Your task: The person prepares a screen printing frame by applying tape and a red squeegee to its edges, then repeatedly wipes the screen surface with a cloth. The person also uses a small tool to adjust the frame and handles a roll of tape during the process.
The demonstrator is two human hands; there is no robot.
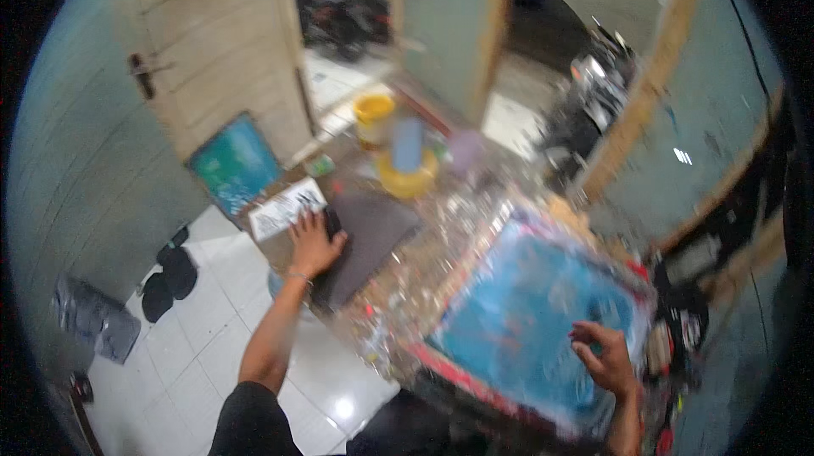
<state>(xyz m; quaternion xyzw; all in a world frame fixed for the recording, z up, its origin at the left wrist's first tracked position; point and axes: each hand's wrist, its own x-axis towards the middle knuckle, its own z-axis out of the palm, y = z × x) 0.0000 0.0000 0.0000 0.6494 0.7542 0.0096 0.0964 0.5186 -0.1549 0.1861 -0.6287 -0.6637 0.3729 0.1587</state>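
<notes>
My left hand (pixel 314 244) lies flat on the near-left corner of a dark grey cloth (pixel 373 235) spread on the paint-spattered worktable (pixel 424 286), fingers apart, next to a white printed sheet (pixel 287 208). My right hand (pixel 606 358) rests with spread fingers on the blue mesh of a red-edged screen frame (pixel 526 312) that lies on the table's right part. The picture is blurred, so whether the right hand grips the frame is unclear.
A yellow bucket (pixel 374 117), a blue cup on a yellow bowl (pixel 409 169) and a pale purple cup (pixel 465 151) stand at the table's far end. Another blue frame (pixel 236 163) leans on a wooden door. Dark sandals (pixel 170 274) lie on the white tiled floor.
</notes>
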